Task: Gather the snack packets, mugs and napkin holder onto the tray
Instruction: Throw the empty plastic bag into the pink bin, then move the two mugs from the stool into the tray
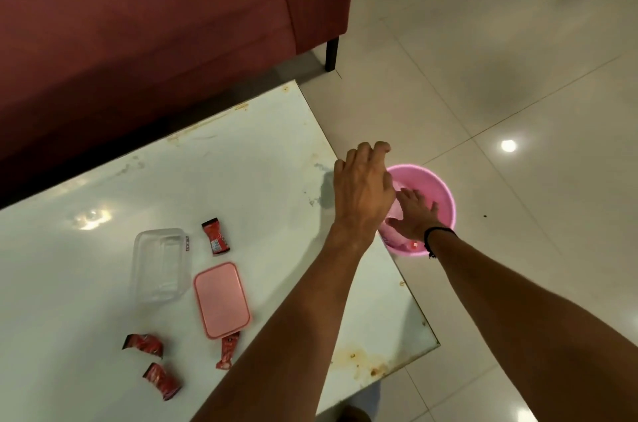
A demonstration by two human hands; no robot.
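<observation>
head view: reaching out from the lower right of the frame, the left hand [362,193] hovering over the right edge of the white table [241,180], fingers loosely curled and holding nothing. right hand [414,214] lying inside the pink plastic basin [445,193] on the tiled floor [518,41] just beside the table's right edge, fingers spread flat, pressing on something pale pink inside; what that is cannot be told. wearing a black band on the right wrist.

four red snack packets lying on the table in the lower left of the frame: one snack packet [215,237] just right of a clear plastic container [160,264], one packet [228,351] with its top touching or tucked under the lower edge of the pink lid [221,299], one crumpled packet [143,345] further left, and one more packet [162,380] just below that. clear container and pink lid sitting side by side, near each other.

filling the upper left of the frame, a dark red sofa [138,24] standing behind the table, one black leg showing. rust-coloured stains marking the table's near right corner.
</observation>
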